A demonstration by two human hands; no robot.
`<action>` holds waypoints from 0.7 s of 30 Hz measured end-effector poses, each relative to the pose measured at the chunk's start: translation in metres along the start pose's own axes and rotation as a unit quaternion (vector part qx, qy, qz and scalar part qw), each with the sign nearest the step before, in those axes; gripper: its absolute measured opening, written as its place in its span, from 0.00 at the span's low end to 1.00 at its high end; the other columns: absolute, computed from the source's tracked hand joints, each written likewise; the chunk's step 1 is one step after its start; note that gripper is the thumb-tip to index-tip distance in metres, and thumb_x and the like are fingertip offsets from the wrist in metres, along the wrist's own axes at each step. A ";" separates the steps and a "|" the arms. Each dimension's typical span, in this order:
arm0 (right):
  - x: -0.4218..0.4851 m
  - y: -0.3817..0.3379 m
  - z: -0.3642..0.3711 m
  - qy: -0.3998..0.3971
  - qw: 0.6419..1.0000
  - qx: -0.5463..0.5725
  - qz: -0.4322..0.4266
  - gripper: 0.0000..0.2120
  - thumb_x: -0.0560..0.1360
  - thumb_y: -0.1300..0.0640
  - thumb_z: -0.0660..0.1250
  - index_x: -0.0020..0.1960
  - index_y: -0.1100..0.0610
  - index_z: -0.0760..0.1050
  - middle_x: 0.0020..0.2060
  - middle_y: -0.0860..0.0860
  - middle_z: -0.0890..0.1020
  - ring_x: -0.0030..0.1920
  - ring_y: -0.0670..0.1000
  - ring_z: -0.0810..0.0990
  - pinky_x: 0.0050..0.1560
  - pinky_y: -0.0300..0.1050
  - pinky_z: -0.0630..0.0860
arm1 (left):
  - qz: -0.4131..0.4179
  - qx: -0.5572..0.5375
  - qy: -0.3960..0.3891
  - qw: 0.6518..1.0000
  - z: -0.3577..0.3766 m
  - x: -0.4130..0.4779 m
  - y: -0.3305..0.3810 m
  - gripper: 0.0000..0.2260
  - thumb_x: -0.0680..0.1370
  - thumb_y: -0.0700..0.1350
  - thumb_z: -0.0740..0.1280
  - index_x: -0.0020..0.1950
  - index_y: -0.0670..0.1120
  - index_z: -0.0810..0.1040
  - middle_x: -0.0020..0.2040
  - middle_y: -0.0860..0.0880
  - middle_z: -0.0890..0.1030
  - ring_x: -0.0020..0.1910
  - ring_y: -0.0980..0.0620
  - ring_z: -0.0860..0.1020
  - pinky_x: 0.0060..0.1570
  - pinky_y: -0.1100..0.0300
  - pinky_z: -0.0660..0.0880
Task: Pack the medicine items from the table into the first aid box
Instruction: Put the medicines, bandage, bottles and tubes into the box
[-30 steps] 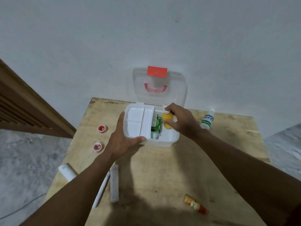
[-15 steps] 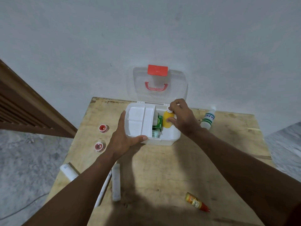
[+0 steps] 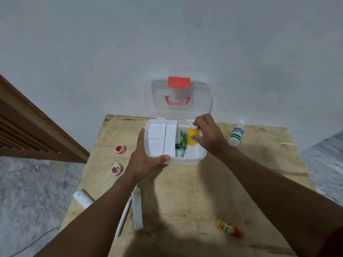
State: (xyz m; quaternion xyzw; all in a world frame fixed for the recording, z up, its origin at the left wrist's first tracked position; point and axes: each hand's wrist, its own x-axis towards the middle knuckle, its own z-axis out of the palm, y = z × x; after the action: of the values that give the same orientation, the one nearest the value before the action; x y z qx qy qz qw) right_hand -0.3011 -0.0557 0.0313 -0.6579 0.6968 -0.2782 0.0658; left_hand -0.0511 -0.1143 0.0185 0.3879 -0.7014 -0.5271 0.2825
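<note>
The white first aid box stands open at the table's back, its clear lid with red latch leaning on the wall. A white tray insert fills its left half; a green packet lies beside it. My left hand grips the box's front left corner. My right hand holds a yellow bottle with a white cap inside the box's right half. On the table lie a white and green bottle, a small orange bottle, two red-centred rolls.
White tubes and a white roll lie on the wooden table near my left forearm. A brown wooden rail runs at the left. The grey wall stands right behind the box. Floor shows on both sides.
My right hand has shifted the yellow bottle deeper into the box, towards its back wall. My left hand has stayed on the box.
</note>
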 end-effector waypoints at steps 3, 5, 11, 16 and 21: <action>-0.004 -0.002 -0.002 0.017 1.000 -0.013 0.000 0.21 0.65 0.66 0.80 0.55 0.65 0.77 0.52 0.60 0.74 0.46 0.58 0.79 0.49 0.49 0.80 | -0.001 0.006 0.000 1.000 -0.001 0.000 -0.001 0.42 0.66 0.54 0.79 0.72 0.53 0.59 0.62 0.62 0.72 0.61 0.63 0.73 0.52 0.66 0.78; -0.008 -0.003 -0.007 0.040 0.999 -0.018 0.008 0.21 0.66 0.64 0.80 0.56 0.64 0.78 0.52 0.60 0.75 0.48 0.58 0.79 0.51 0.42 0.75 | 0.001 0.006 0.001 1.000 -0.002 -0.001 -0.002 0.42 0.65 0.53 0.79 0.72 0.53 0.59 0.60 0.66 0.72 0.60 0.65 0.73 0.50 0.68 0.78; -0.034 -0.011 -0.033 0.129 0.981 -0.017 0.147 0.14 0.75 0.59 0.73 0.59 0.62 0.79 0.51 0.56 0.81 0.47 0.52 0.77 0.49 0.46 0.75 | -0.003 0.009 0.004 1.000 -0.003 -0.004 -0.001 0.44 0.62 0.56 0.79 0.72 0.55 0.59 0.59 0.67 0.71 0.59 0.65 0.72 0.48 0.69 0.74; -0.059 -0.003 -0.050 0.137 0.926 0.014 0.352 0.16 0.77 0.55 0.71 0.62 0.59 0.78 0.56 0.57 0.82 0.57 0.57 0.80 0.57 0.48 0.73 | 0.006 0.006 -0.005 1.000 -0.004 -0.006 0.003 0.43 0.63 0.55 0.78 0.72 0.55 0.58 0.58 0.68 0.68 0.56 0.70 0.71 0.46 0.71 0.70; -0.069 0.011 -0.060 0.129 0.890 0.019 0.437 0.17 0.77 0.54 0.70 0.63 0.60 0.76 0.57 0.59 0.82 0.61 0.60 0.79 0.56 0.46 0.72 | 0.002 0.000 -0.011 1.000 -0.003 -0.006 0.003 0.44 0.63 0.53 0.78 0.73 0.53 0.58 0.61 0.58 0.69 0.57 0.63 0.71 0.47 0.70 0.70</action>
State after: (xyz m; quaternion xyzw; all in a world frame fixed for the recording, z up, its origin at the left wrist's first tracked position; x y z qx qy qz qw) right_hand -0.3294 0.0277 0.0579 -0.2438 0.9107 -0.3173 0.1024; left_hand -0.0459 -0.1105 0.0227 0.3810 -0.7053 -0.5304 0.2760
